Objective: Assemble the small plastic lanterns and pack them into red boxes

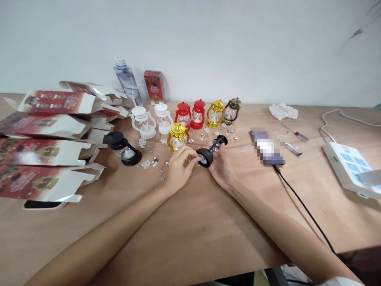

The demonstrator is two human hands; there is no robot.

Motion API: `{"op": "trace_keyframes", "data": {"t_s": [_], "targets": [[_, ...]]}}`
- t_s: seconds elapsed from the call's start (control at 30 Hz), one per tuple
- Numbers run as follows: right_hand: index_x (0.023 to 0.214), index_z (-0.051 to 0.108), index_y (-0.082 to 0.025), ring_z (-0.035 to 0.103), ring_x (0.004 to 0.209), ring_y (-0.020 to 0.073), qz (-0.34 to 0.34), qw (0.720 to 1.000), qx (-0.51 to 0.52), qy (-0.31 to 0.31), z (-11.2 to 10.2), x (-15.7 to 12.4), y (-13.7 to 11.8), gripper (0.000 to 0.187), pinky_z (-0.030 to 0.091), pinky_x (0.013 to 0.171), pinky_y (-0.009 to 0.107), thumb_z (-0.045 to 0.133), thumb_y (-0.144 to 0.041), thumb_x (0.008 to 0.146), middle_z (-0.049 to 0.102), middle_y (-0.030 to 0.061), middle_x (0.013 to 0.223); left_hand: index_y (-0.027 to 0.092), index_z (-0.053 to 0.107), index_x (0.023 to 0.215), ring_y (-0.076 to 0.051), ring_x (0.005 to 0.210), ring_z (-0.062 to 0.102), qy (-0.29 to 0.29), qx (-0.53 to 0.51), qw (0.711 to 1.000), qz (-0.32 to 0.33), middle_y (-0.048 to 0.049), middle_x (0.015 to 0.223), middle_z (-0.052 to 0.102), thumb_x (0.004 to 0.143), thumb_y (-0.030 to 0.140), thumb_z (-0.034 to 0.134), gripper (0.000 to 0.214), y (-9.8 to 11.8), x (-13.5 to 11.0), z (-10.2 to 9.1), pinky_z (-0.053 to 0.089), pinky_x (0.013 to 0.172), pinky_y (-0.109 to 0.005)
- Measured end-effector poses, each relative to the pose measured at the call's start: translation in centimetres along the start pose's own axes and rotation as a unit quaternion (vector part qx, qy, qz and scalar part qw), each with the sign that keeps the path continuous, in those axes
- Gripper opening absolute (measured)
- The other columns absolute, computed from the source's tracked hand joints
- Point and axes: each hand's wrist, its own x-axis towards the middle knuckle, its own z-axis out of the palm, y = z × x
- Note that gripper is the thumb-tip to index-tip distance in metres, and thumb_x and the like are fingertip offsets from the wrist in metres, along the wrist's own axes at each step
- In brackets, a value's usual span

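Note:
A small black toy lantern (212,150) lies on its side in my right hand (222,169), which cups it from below with curled fingers. My left hand (178,167) pinches at the lantern's round black base, fingertips closed on it. Just behind my hands stands a gold lantern (177,137). Farther back is a row of little lanterns: two white (143,122), two red (190,115), one gold (215,113), one bronze (231,111). Another black lantern (123,148) lies tipped over at the left. Tiny white tabs and wire handles (148,162) are scattered around them.
Flattened red-and-white cartons (44,151) are stacked at the left of the wooden table (184,234). A water bottle (127,79) and a red box (154,86) stand by the wall. A phone on a black cable (268,149), screwdrivers (296,135), crumpled tissue (282,111) and a white power strip (348,167) lie at the right.

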Motion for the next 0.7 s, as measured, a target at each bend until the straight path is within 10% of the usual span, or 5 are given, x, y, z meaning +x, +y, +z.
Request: {"op": "trace_keyframes", "data": {"t_s": [0.47, 0.7], "targets": [[0.077, 0.063, -0.024, 0.067, 0.090, 0.0171, -0.007, 1.000, 0.018, 0.021, 0.37, -0.13, 0.14, 0.027, 0.056, 0.084, 0.031, 0.068, -0.051, 0.076, 0.071, -0.0028, 0.081, 0.019, 0.053, 0.080, -0.013, 0.075, 0.054, -0.006, -0.001, 1.000, -0.008, -0.0009, 0.080, 0.056, 0.089, 0.020, 0.054, 0.009, 0.33, 0.10, 0.06, 0.046, 0.068, -0.025], [0.084, 0.063, -0.026, 0.064, 0.107, 0.0227, 0.000, 0.999, 0.033, -0.035, 0.61, -0.46, -0.51, 0.021, 0.053, 0.090, 0.039, 0.064, -0.046, 0.077, 0.072, -0.0008, 0.087, 0.021, 0.041, 0.075, -0.006, 0.037, 0.045, -0.018, -0.216, 0.946, -0.240, 0.0085, 0.052, 0.049, 0.085, 0.040, 0.057, 0.026, 0.36, -0.31, 0.88, 0.036, 0.037, -0.017]]}}
